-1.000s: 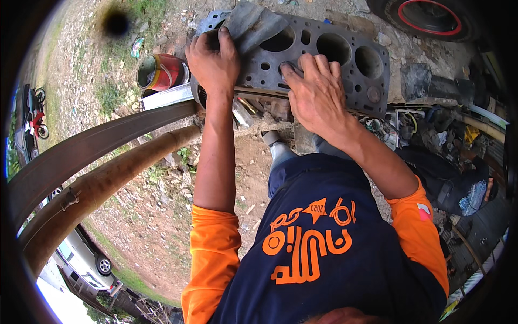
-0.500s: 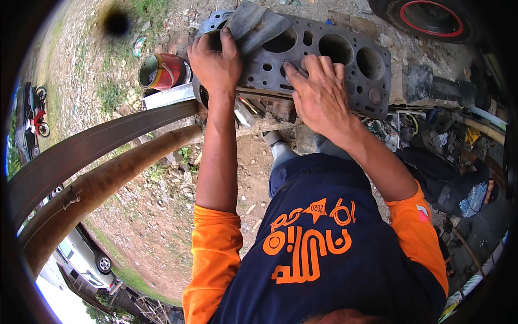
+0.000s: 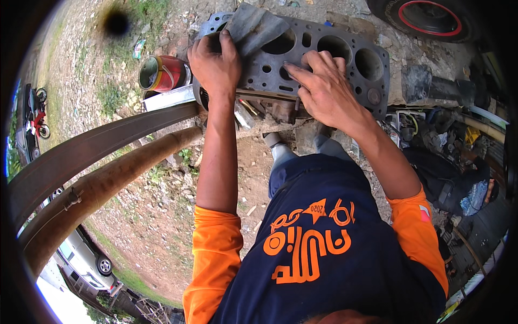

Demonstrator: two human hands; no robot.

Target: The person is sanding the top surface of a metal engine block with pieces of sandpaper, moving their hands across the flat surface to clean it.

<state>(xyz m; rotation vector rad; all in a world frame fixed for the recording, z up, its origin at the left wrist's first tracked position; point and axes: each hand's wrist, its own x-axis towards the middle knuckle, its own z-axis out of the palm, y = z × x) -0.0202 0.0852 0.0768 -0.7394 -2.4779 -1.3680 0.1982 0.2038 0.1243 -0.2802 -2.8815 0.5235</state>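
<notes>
A grey engine block (image 3: pixel 345 75) with a row of round cylinder bores lies across the top of the view. My left hand (image 3: pixel 216 65) is closed over its left end, fingers curled down by the first bore and partly hidden. A worn, folded grey sheet (image 3: pixel 253 28), perhaps sandpaper, lies on the block's top face beside my left thumb. My right hand (image 3: pixel 326 89) rests on the near side of the top face, holding nothing. Its index finger stretches toward a small hole, while the other fingers bend near a bore's edge.
A red and yellow bucket (image 3: pixel 164 73) stands left of the block. A rusty pipe (image 3: pixel 108 186) and a dark curved beam (image 3: pixel 108 132) run along the left. Behind on the right is a wheel with a red rim (image 3: pixel 430 17). Scrap and a black bag (image 3: pixel 445 178) lie at right.
My right hand has shifted slightly right and nearer me, its index finger straighter. The left hand and grey sheet look unmoved.
</notes>
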